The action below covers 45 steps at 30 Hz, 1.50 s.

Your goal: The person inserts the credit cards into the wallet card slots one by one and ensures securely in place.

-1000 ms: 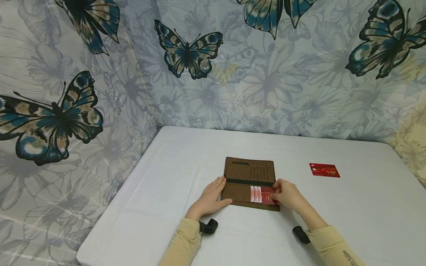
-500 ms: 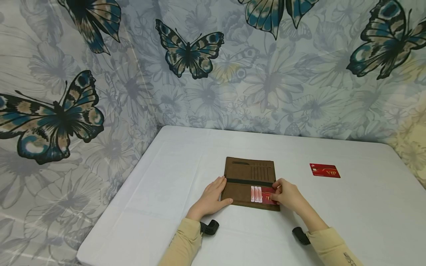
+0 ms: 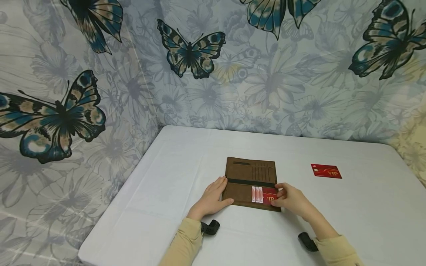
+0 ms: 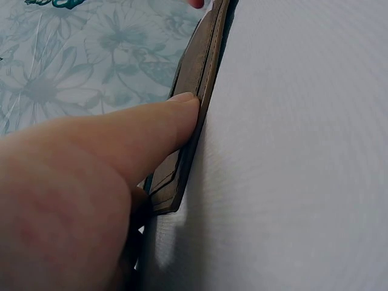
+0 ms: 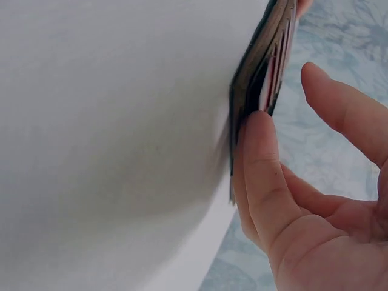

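A brown wallet [image 3: 241, 170] lies unfolded on the white table, with slots in its far panel. Several overlapping red cards [image 3: 269, 195] sit in its near panel, white strips showing at their left. My left hand [image 3: 209, 197] rests on the wallet's left edge, fingers extended; the left wrist view shows its thumb [image 4: 176, 112] on the border. At the right edge is my right hand [image 3: 293, 199], nothing gripped. In the right wrist view its thumb [image 5: 339, 109] stands apart while a fingertip [image 5: 262, 130] touches the edge beside the cards.
A single red VIP card [image 3: 326, 171] lies flat on the table to the right of the wallet. Behind the white table [image 3: 186, 147] hangs a butterfly-and-flower patterned cloth [image 3: 206, 96]. Both wrists carry black devices.
My right hand has loosened its pinch on the rightmost card and drawn slightly to the right, uncovering more of the card. The left hand stays on the wallet.
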Tool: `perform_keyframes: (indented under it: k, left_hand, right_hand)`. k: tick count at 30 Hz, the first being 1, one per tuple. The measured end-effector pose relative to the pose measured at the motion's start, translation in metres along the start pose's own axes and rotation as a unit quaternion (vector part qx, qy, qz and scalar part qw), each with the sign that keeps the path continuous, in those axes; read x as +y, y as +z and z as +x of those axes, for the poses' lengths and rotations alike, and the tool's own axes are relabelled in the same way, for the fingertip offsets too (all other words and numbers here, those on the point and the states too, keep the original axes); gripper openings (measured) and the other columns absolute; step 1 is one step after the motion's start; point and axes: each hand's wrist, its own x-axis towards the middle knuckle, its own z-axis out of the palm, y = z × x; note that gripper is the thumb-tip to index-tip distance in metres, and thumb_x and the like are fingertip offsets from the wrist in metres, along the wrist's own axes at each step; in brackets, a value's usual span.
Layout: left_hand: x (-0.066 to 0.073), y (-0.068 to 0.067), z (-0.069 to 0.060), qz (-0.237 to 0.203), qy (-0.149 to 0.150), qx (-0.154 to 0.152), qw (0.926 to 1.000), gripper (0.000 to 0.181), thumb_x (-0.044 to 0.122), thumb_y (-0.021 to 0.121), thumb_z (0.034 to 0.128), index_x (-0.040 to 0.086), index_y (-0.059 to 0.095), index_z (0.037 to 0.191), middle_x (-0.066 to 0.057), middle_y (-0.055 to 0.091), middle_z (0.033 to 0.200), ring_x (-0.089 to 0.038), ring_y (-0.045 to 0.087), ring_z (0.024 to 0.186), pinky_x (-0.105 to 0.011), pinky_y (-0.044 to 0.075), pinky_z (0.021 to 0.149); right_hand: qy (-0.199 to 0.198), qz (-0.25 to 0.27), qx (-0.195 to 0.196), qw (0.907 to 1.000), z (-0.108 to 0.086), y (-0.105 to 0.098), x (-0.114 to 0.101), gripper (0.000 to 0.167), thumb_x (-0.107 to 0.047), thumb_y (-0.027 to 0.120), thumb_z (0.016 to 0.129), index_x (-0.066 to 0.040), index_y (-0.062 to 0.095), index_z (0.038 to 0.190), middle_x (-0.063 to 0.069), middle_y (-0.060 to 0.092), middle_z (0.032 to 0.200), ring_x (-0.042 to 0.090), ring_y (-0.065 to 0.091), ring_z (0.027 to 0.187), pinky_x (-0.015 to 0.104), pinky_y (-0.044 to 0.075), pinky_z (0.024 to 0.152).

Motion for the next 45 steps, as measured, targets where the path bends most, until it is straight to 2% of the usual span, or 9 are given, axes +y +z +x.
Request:
perform_keyframes:
  k: [9,16,26,34,45]
  left_hand:
    - [0.0,0.0,0.0,0.002,-0.001,-0.002,1.0,0.079,0.05,0.049,0.0921,0.001,0.019,0.147,-0.008,0.012,0.153,-0.018,0.004,0.139,-0.041,0.007,0.111]
    - [0.0,0.002,-0.001,0.002,-0.003,-0.001,1.0,0.079,0.05,0.049,0.092,0.001,0.019,0.147,-0.008,0.013,0.153,-0.018,0.005,0.139,-0.041,0.008,0.111]
    - [-0.001,0.003,-0.001,0.0,-0.003,0.001,1.0,0.079,0.05,0.049,0.0919,0.001,0.02,0.147,-0.008,0.013,0.153,-0.018,0.005,0.139,-0.041,0.008,0.111]
    - [0.0,0.002,0.0,0.0,-0.004,0.001,1.0,0.079,0.05,0.049,0.0918,0.001,0.019,0.147,-0.008,0.013,0.153,-0.018,0.005,0.139,-0.041,0.008,0.111]
    - [0.0,0.0,0.0,-0.008,-0.002,0.0,1.0,0.079,0.05,0.049,0.0921,0.001,0.019,0.147,-0.008,0.013,0.153,-0.018,0.004,0.139,-0.04,0.007,0.111]
  right_hand:
    - [0.018,0.0,-0.011,0.9998,-0.009,-0.003,0.006,0.059,-0.019,0.079,0.074,0.011,0.052,0.117,0.007,0.057,0.09,0.02,0.053,0.08,0.033,0.048,0.066]
    - [0.021,0.015,-0.018,0.9995,-0.015,-0.003,0.009,0.062,-0.02,0.08,0.073,0.014,0.052,0.117,0.008,0.057,0.091,0.02,0.052,0.082,0.032,0.047,0.068]
    - [0.033,0.016,-0.018,0.9992,-0.016,-0.001,0.011,0.058,-0.021,0.08,0.073,0.012,0.055,0.114,0.007,0.059,0.089,0.019,0.053,0.082,0.031,0.047,0.067]
    - [0.021,0.024,-0.021,0.9993,-0.016,0.0,0.009,0.058,-0.02,0.078,0.074,0.015,0.054,0.113,0.008,0.058,0.09,0.02,0.053,0.082,0.031,0.047,0.066]
    - [0.031,0.026,-0.014,0.9991,-0.014,0.005,0.004,0.033,-0.003,0.06,0.084,0.014,0.053,0.111,0.009,0.058,0.091,0.021,0.053,0.083,0.031,0.048,0.067]
